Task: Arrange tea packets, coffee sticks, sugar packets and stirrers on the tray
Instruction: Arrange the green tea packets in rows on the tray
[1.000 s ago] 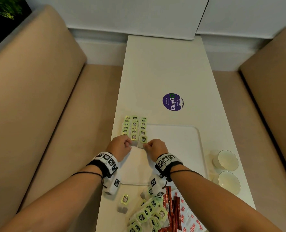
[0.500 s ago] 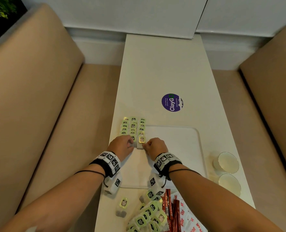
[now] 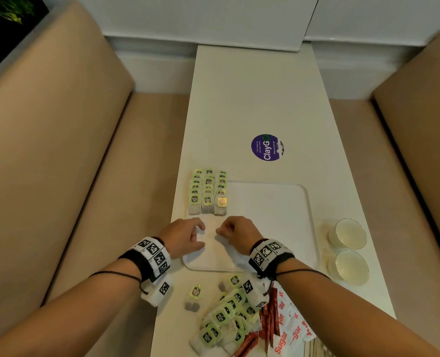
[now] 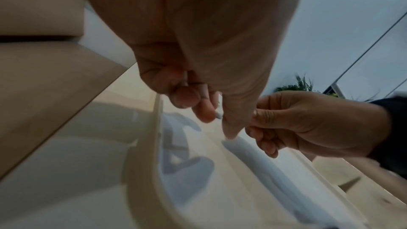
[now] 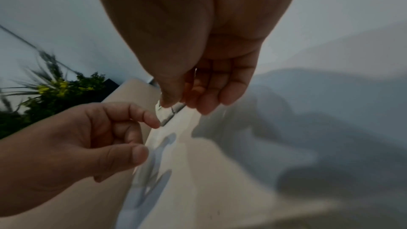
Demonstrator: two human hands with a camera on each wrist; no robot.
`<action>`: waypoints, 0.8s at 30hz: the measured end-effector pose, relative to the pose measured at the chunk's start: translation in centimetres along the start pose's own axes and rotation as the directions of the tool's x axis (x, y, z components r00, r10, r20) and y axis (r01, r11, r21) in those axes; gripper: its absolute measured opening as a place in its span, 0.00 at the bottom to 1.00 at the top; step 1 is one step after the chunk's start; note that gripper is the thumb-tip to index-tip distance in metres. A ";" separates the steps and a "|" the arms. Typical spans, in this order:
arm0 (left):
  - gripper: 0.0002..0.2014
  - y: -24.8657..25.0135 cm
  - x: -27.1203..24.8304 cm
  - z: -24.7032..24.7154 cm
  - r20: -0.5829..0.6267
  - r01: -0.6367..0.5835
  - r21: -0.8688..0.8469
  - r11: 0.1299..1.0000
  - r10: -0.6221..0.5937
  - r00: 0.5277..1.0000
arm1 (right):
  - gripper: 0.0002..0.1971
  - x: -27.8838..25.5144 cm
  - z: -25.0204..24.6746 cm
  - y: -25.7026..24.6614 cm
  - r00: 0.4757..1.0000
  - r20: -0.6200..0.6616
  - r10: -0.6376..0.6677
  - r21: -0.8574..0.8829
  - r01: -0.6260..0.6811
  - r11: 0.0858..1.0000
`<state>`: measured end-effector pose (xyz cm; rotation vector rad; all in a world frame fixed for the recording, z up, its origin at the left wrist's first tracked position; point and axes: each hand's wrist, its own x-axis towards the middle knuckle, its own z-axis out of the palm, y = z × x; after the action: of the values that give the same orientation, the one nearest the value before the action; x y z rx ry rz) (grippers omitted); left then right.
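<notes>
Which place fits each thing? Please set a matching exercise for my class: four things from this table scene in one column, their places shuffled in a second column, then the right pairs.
Things
1. arranged tea packets
2. loose tea packets
3. two glass cups
4. purple sticker

Places
A. on the table beyond the tray
B. in three rows at the tray's far left corner
C. on the table right of the tray
D. heaped on the table nearer than the tray

Pairs: 1-B, 2-D, 3-C, 4-A
</notes>
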<state>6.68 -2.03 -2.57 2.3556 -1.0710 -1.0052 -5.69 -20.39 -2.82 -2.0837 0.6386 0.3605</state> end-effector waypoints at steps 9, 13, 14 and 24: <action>0.11 0.5 -5.5 2.7 0.143 -0.037 0.194 0.980 0.009 0.990 | 0.10 -5.4 0.8 -0.2 0.919 0.383 -0.096 -0.277 0.213 0.937; 0.12 0.9 -6.7 3.4 0.166 -0.030 0.265 0.964 -0.015 0.986 | 0.16 -6.7 1.1 0.0 0.891 0.452 -0.042 -0.398 0.244 0.884; 0.14 1.1 -6.9 3.6 0.184 -0.036 0.279 0.960 -0.017 0.983 | 0.20 -7.0 1.1 0.1 0.885 0.465 -0.022 -0.432 0.249 0.867; 0.31 1.5 -7.5 5.8 0.307 -0.131 0.343 0.930 0.021 0.952 | 0.31 -9.0 0.9 0.5 0.900 0.430 0.067 -0.595 0.227 0.771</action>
<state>-1.74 2.54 -2.20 2.4642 -1.5690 -1.2564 -13.36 -17.14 0.67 -2.5312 0.1460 1.0810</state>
